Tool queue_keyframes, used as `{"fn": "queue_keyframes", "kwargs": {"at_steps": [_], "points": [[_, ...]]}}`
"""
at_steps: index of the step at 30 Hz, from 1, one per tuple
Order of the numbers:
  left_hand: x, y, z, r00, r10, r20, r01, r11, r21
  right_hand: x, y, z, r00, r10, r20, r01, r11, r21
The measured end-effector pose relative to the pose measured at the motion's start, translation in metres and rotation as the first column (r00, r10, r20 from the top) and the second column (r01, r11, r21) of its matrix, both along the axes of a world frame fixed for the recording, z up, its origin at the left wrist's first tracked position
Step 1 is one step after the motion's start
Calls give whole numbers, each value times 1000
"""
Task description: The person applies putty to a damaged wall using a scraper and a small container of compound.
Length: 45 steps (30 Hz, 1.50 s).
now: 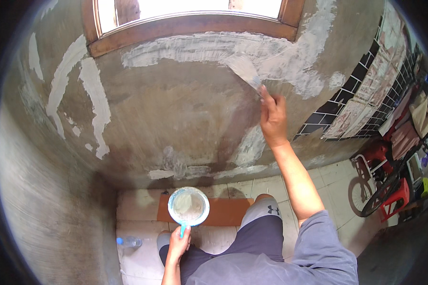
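Note:
My right hand (274, 116) is closed around the handle of a putty knife (245, 70), reaching up to the wall below the window. The knife's wide blade is coated with pale filler and lies against or very near the white filler patch (185, 49) under the frame; I cannot tell whether it touches. Low in front of me, my left hand (178, 244) grips the blue handle of a round dipper (189, 206). White paste sits inside the dipper, and its rim is smeared.
A wooden window frame (195, 33) tops the brown wall. An orange-brown board (228, 211) lies on the tiled floor before me. A plastic bottle (129, 242) lies at left. Rightward are a bicycle (361, 192), a red stool (395, 198) and hanging cloths (406, 135).

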<state>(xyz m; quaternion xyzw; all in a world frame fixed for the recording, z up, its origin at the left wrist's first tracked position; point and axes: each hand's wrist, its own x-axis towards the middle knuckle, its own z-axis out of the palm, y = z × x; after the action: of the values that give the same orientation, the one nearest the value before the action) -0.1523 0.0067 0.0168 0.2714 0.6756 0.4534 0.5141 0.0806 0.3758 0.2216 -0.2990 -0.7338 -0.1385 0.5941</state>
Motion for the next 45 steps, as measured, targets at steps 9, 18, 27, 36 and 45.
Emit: {"fn": "queue_keyframes", "kwargs": {"at_steps": [9, 18, 27, 36, 45], "points": [[-9, 9, -8, 972, -32, -232, 58, 993, 105, 42, -148, -44, 866, 387, 316, -228, 869, -438], [2, 6, 21, 896, -29, -443, 112, 980, 164, -40, -199, -74, 550, 521, 653, -20, 790, -613], [2, 1, 20, 862, -165, -479, 222, 973, 64, -66, -213, -106, 558, 654, 511, -82, 656, -750], [-4, -1, 17, 870, -123, -477, 193, 976, 101, -50, -205, -98, 712, 657, 247, -180, 510, -841], [-6, 0, 17, 906, -47, -420, 86, 993, 75, -18, -200, -106, 814, 579, -34, -227, 264, -938]]}}
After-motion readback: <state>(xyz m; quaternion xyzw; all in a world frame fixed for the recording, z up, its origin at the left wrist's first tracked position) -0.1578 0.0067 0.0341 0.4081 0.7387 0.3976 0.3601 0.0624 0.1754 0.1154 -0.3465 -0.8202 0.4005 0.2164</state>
